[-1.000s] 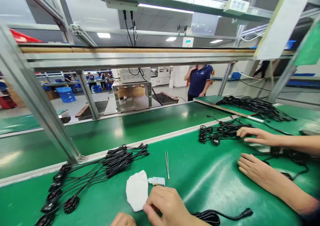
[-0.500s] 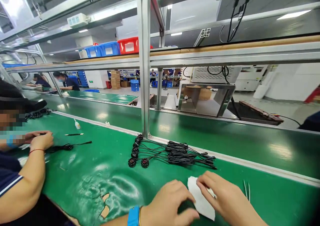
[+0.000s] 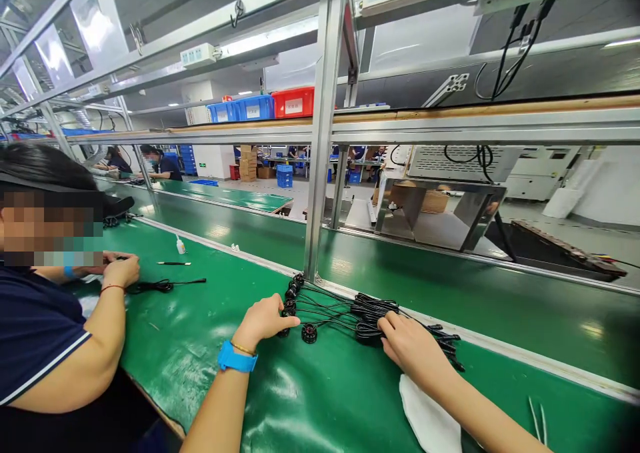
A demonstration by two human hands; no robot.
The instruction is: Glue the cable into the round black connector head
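Observation:
My left hand [image 3: 263, 321] is at the row of round black parts [image 3: 296, 285] on the green bench mat. Its thumb and forefinger are apart around one of them, and I see no firm grip; the other fingers are partly hidden. A single round part [image 3: 309, 333] lies just right of the thumb. Thin leads run from these parts to coiled black cables [image 3: 373, 309]. On the nearest coil my right hand [image 3: 407, 339] has its fingers curled, their tips partly hidden. Under my right forearm lies a white cloth-like sheet [image 3: 425, 413].
A metal post [image 3: 323, 139] rises behind the cables. At left, a co-worker's hands [image 3: 120, 269] are near another black cable [image 3: 160, 285]. A small white bottle [image 3: 181, 244] and a thin black stick [image 3: 174, 263] lie beyond. Two pale strips [image 3: 537, 419] lie at right.
Both my hands have moved forward from the white sheet, the left to the round parts and the right to the coils. My right hand has let go of the sheet. The view has shifted left.

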